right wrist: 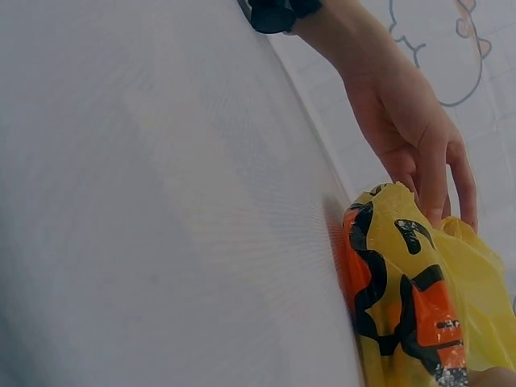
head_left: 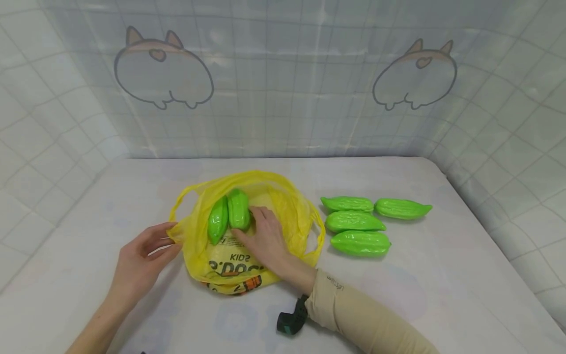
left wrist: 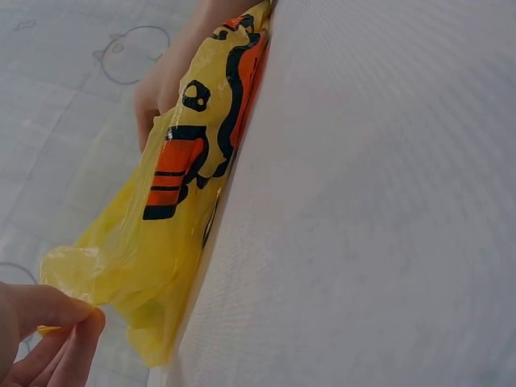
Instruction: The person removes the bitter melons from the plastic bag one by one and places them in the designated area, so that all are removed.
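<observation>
A yellow plastic bag (head_left: 194, 255) with dark print lies with its mouth wide open on the table. Inside it are two bright green bitter melons, one at the left (head_left: 217, 221) and one beside it (head_left: 239, 209). My left hand (head_left: 148, 250) pinches the bag's left edge between thumb and fingers; the left wrist view shows the same pinch on the yellow film. Reaching into the bag, my right hand (head_left: 267, 241) holds the near end of the second bitter melon between thumb and fingers. In the right wrist view the bag (right wrist: 411, 298) hides most of this hand.
Several more bitter melons (head_left: 355, 221) lie grouped on the table right of the bag. A black camera mount (head_left: 292, 319) hangs under my right wrist. White tiled-pattern walls (head_left: 283, 98) enclose the table at the back and both sides.
</observation>
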A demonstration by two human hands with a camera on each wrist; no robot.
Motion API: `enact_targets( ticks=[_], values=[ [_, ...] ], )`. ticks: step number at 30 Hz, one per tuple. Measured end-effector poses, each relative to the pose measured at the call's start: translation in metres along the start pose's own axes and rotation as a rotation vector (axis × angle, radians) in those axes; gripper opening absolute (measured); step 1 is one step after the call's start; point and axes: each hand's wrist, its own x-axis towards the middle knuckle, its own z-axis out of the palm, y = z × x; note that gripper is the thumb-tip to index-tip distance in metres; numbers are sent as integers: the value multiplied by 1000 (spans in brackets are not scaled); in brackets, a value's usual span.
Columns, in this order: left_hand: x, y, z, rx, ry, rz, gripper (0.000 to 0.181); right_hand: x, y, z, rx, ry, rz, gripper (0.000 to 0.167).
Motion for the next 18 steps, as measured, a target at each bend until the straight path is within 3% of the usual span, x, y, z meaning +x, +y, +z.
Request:
enact_targets(
  ticks=[18],
  values=[
    [3,-3,-1,22,-13,-17,50,-5,-1,-11,84,-60,61,55]
  ],
)
